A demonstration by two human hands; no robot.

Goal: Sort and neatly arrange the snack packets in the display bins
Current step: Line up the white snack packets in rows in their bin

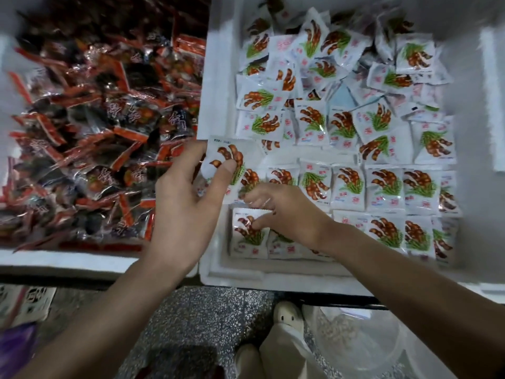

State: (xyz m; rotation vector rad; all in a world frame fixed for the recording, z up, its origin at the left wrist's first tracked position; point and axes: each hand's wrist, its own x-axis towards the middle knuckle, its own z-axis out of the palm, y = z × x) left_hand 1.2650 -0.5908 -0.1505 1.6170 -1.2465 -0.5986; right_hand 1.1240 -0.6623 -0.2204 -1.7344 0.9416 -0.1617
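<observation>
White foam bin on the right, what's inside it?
White packets printed with brown pods: tidy rows in front, a loose heap behind. The left hand pinches one packet; the right hand hides others. Lower layers are covered.

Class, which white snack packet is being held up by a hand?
The white packet pinched by the left hand, over the left wall of the bin; all others lie inside the bin.

We're looking down on a shop display: the left foam bin point(68, 259) is heaped with loose red-and-black packets point(109, 110), and the right foam bin point(218, 77) beside it is full of identical white packets point(382, 187), many laid in rows. Below us there's a speckled floor point(207, 318) and a printed card point(26, 305).
</observation>
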